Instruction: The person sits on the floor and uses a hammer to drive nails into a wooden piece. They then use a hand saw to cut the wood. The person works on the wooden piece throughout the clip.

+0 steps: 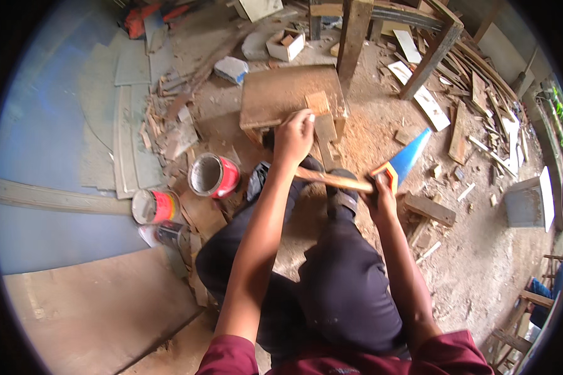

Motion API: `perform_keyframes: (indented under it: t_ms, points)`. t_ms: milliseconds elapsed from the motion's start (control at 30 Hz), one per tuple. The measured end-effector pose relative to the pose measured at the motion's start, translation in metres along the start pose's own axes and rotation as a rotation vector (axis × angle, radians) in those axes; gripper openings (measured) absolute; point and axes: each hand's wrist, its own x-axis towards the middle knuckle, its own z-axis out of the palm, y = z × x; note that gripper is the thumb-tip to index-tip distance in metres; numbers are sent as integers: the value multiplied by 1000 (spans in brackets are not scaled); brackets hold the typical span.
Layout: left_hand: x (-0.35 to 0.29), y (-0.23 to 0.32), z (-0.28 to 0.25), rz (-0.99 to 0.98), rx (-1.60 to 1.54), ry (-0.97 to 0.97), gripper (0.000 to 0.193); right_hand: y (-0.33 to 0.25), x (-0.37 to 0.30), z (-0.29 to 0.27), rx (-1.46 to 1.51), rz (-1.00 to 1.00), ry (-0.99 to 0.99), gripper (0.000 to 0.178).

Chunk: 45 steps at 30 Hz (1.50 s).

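Head view. Left hand (294,139) upper centre, fingers curled by near edge of low wooden bench (272,94); whether clamped on anything, cannot tell. Wood offcut (318,103) lies just beside, on bench top. Right hand (382,201) right of centre, fingers closed on orange-handled handsaw (411,155), blue blade toward upper right. Wooden strip (341,182) runs from right hand toward centre.
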Motion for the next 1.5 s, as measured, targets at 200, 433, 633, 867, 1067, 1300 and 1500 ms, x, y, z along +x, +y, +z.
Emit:
perform_keyframes:
  t_ms: [200,433,633,867,1067,1300,1500]
  points:
    - [78,-12,30,311,304,-357,20,10,-27,-32,124,92,59,34]
    - [72,-6,61,62,549,-453,17,1,-16,-37,118,60,32,29]
    - [78,28,99,60,922,-579,13,11,-20,-65,140,73,97,30]
    - [83,7,103,295,1090,-571,15,6,-35,-103,103,58,121,33]
    - [72,1,67,26,694,-231,23,-3,-27,-124,175,28,189,38]
    - [54,-5,44,-14,419,-198,26,-8,-20,-103,223,6,135,34]
    - [49,-5,71,-146,449,-201,27,-2,-34,-80,142,15,88,41]
